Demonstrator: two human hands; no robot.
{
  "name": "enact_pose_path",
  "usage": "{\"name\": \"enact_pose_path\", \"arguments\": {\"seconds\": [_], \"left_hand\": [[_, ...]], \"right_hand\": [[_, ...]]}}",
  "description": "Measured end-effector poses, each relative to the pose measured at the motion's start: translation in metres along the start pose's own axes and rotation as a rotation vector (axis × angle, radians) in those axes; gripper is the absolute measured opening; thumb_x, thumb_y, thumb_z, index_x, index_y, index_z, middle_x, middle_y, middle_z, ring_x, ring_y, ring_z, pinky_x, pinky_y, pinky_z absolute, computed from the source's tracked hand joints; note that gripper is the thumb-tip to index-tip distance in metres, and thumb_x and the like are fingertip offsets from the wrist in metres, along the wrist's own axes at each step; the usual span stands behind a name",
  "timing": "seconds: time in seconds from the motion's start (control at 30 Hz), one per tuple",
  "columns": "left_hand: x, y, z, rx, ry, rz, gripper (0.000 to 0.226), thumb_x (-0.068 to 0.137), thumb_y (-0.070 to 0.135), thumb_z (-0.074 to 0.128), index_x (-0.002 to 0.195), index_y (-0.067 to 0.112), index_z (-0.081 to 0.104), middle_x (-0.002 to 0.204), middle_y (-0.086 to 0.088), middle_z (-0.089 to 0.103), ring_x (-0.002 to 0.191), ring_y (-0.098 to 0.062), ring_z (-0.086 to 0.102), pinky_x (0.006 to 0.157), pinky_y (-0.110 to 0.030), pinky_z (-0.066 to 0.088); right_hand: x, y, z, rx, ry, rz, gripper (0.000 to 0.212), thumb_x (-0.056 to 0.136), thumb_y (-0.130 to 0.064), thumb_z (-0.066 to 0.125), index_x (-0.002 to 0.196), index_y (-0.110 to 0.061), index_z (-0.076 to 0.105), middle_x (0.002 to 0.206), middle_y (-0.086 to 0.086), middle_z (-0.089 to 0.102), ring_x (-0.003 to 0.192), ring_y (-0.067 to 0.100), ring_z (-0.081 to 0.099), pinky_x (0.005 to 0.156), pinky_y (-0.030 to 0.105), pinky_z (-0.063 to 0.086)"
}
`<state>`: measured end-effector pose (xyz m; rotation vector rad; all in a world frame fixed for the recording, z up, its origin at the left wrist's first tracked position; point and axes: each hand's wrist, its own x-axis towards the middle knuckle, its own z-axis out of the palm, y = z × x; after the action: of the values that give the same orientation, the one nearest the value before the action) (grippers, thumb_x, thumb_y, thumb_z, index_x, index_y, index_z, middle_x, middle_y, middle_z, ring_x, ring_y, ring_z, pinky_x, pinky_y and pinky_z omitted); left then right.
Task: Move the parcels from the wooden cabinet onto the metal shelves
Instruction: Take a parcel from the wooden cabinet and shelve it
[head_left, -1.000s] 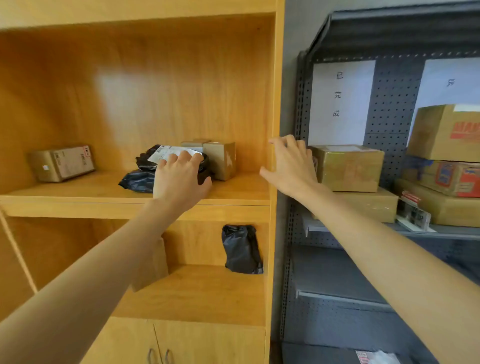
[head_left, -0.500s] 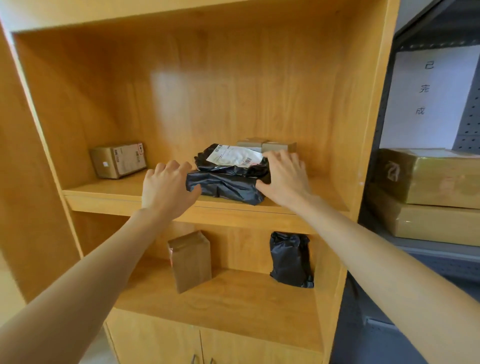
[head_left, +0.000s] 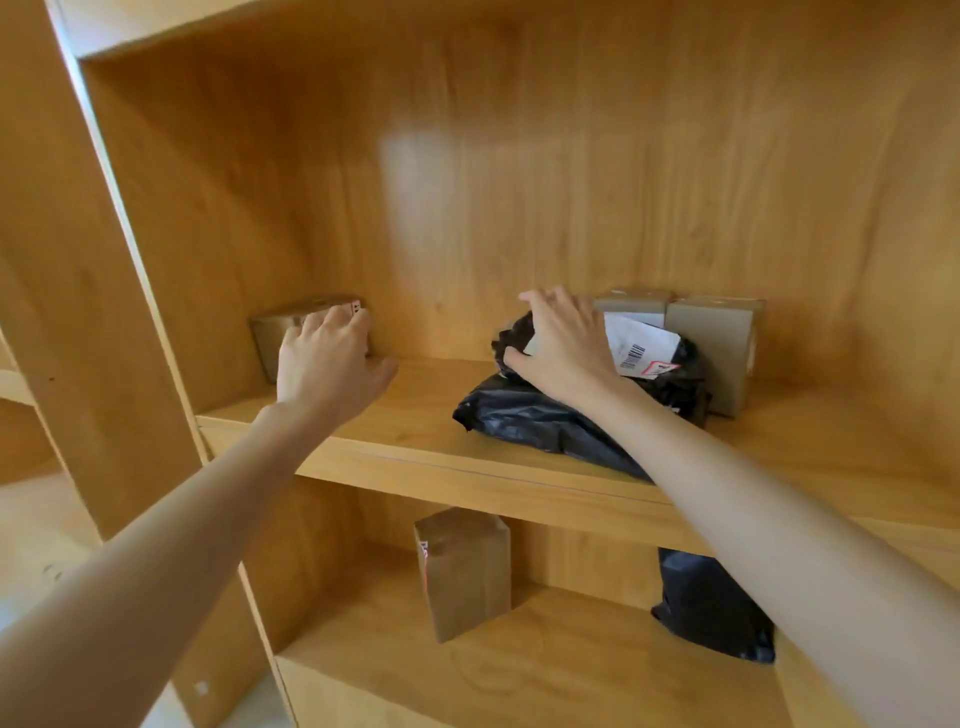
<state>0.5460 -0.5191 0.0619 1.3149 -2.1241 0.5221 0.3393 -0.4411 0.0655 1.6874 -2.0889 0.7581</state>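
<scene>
Left hand (head_left: 324, 364): reaching into the upper compartment of the wooden cabinet (head_left: 519, 208), fingers (head_left: 340, 319) curled loosely, tips touching the front face and top edge of the small cardboard box (head_left: 283, 327) lying just behind them, thumb splayed out to the right over bare shelf board; not closing around the box, so resting against it rather than gripping.

Right hand (head_left: 563, 348): lying on top of the labelled black poly bag (head_left: 685, 364), fingers (head_left: 540, 304) spread apart and arching over its far left edge, thumb pressing at the near left edge; whether actually pinching, cannot tell. Sitting directly under that bag and under the wrist: a second black poly bag (head_left: 524, 415). Standing just right of the fingertips, behind the bags: two grey-brown boxes (head_left: 711, 343).

Standing on the lower shelf, well below both hands: an upright brown box (head_left: 462, 577) and another black bag (head_left: 711, 608).
</scene>
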Motion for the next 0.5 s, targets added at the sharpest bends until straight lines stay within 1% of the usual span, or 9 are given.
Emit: {"name": "enact_pose_path", "arguments": {"seconds": [0.13, 0.33, 0.5], "left_hand": [[0.020, -0.035, 0.022, -0.010, 0.013, 0.001, 0.055, 0.088, 0.044, 0.059, 0.134, 0.014, 0.051, 0.126, -0.013, 0.057, 0.112, -0.036, 0.053, 0.090, -0.045, 0.042], [0.057, -0.099, 0.057, -0.020, 0.019, 0.031, 0.052, 0.087, 0.046, 0.058, 0.128, 0.014, 0.054, 0.118, -0.012, 0.059, 0.105, -0.033, 0.054, 0.085, -0.043, 0.044], [0.091, -0.160, 0.085, -0.051, 0.018, 0.073, 0.051, 0.087, 0.046, 0.057, 0.128, 0.017, 0.054, 0.119, -0.010, 0.057, 0.108, -0.032, 0.052, 0.087, -0.040, 0.041]], "right_hand": [[0.026, -0.029, 0.033, -0.006, -0.018, -0.010, 0.062, 0.089, -0.038, 0.060, 0.141, -0.014, 0.037, 0.136, 0.009, 0.041, 0.126, 0.031, 0.036, 0.101, 0.039, 0.032], [0.065, -0.078, 0.083, -0.045, -0.022, 0.019, 0.063, 0.090, -0.043, 0.058, 0.142, -0.018, 0.034, 0.138, 0.008, 0.039, 0.127, 0.032, 0.037, 0.102, 0.041, 0.031], [0.094, -0.127, 0.128, -0.013, -0.030, 0.122, 0.065, 0.088, -0.042, 0.061, 0.143, -0.018, 0.035, 0.140, 0.008, 0.039, 0.129, 0.031, 0.036, 0.103, 0.040, 0.030]]}}
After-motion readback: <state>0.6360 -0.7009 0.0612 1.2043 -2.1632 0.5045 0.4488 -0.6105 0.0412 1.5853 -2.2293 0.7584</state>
